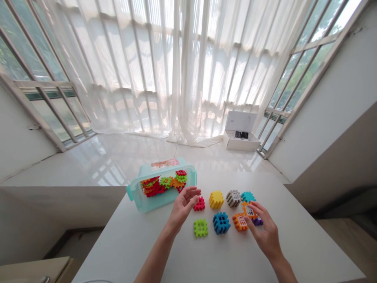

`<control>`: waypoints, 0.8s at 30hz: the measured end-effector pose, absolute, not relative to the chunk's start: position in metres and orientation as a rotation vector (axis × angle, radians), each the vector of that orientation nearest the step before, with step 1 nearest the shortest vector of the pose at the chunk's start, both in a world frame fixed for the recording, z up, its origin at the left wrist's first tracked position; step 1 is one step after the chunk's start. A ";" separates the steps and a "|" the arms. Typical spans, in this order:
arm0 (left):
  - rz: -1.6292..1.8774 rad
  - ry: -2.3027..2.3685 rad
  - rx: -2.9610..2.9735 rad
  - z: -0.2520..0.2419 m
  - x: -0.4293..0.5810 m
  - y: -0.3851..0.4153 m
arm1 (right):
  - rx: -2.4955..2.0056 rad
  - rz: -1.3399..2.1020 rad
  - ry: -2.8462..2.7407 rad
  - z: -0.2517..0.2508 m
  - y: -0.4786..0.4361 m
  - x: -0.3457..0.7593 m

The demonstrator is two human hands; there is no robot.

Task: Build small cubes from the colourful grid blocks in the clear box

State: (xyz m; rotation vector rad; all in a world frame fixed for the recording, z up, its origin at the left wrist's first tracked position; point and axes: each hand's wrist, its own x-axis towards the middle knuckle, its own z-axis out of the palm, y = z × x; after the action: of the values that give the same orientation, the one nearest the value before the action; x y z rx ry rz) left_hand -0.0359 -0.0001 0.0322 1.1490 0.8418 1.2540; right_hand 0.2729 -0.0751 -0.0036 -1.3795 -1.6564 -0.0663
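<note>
My right hand (265, 230) pinches an orange waffle block (249, 210) with a white window panel between thumb and fingers. Below it on the white table lies another orange block stack (240, 222), and a purple block (258, 221) is partly hidden by the hand. My left hand (183, 208) is open, fingers apart, just beside a red block (199, 203); I cannot tell whether it touches. Stacked yellow blocks (216, 200), grey blocks (233, 198), blue blocks (221, 223), a teal block (247, 196) and a flat green block (200, 228) stand between the hands.
A translucent teal bin (153, 203) holding mixed red, green and orange blocks sits at the table's back left. Behind the white table (188, 259) is a glossy sill (118, 157) with an open white box (241, 143) and sheer curtains (182, 70).
</note>
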 end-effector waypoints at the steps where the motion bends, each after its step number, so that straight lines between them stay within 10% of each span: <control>1: 1.250 0.844 1.170 0.033 -0.038 0.000 | -1.392 -0.064 -1.681 -0.011 -0.081 0.277; 24: 1.142 0.827 1.300 0.031 -0.050 0.003 | -1.459 0.050 -1.760 -0.047 -0.084 0.272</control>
State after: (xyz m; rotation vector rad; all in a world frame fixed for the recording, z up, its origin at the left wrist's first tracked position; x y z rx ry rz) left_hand -0.0498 0.0032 0.0306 1.2997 0.8268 1.1419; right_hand 0.2721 -0.0843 -0.0474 -1.4593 -1.7598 0.0498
